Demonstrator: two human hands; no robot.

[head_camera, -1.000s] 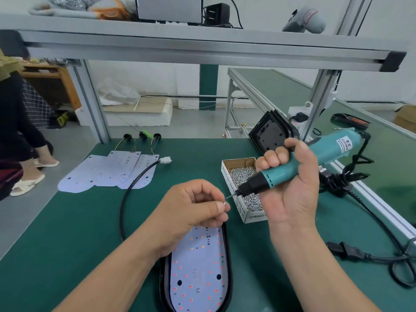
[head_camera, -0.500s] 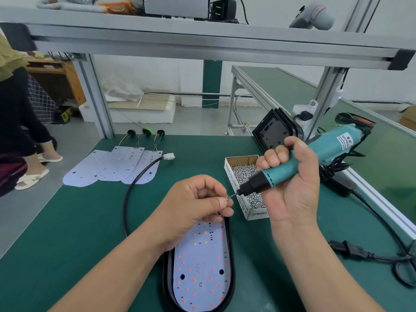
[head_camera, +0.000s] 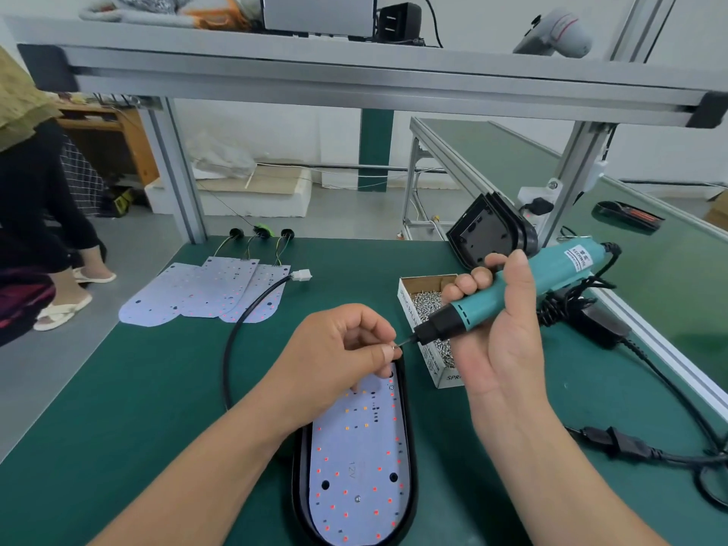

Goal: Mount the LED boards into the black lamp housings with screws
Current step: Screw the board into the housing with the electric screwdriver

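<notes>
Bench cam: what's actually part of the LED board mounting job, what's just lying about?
Job: left hand pinching screw; right hand gripping screwdriver; LED board in black housing; screw box; spare boards; spare housings.
Lying about: loose power plug; white tool and grey box on shelf.

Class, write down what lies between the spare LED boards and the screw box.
In the head view, a black cable with a white connector, then bare green mat.

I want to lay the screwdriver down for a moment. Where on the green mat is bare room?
The widest bare patch of mat lies left of the black cable, nearer than the spare LED boards. A smaller one lies between the white connector and the screw box. Right of the box it is crowded with cords.
</notes>
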